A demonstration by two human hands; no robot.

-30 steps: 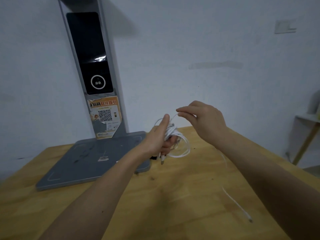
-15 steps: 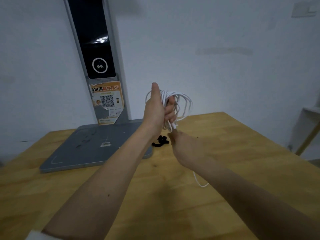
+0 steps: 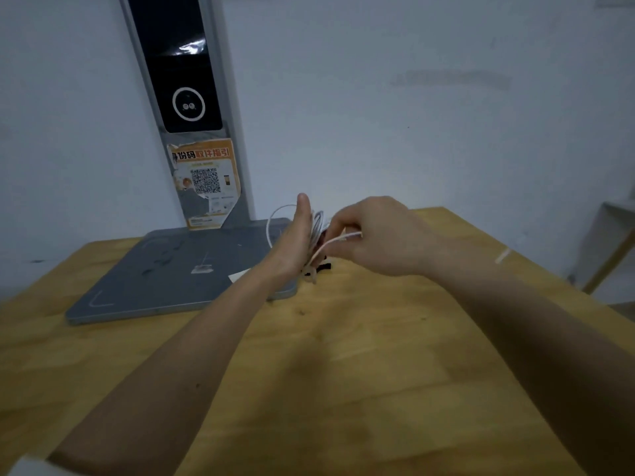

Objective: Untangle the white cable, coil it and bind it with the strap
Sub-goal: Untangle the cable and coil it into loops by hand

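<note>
My left hand is raised edge-on over the far side of the table, thumb up, with the white cable looped in a coil round its fingers. One loop bulges out to the left of the hand. My right hand is just right of the coil and pinches the loose end of the white cable, which runs from its fingers down toward the left palm. A white plug end hangs below the left hand. The black strap lies on the table right under the two hands, partly hidden by them.
A wooden table fills the lower view. A grey flat base with a tall upright post carrying a dark screen and an orange QR sticker stands at the far left. A white wall is behind. A small shelf shows at the right edge.
My right hand rose from below the coil to its right side, taking up the loose end off the table. My left hand with the coil dropped lower, toward the strap.
</note>
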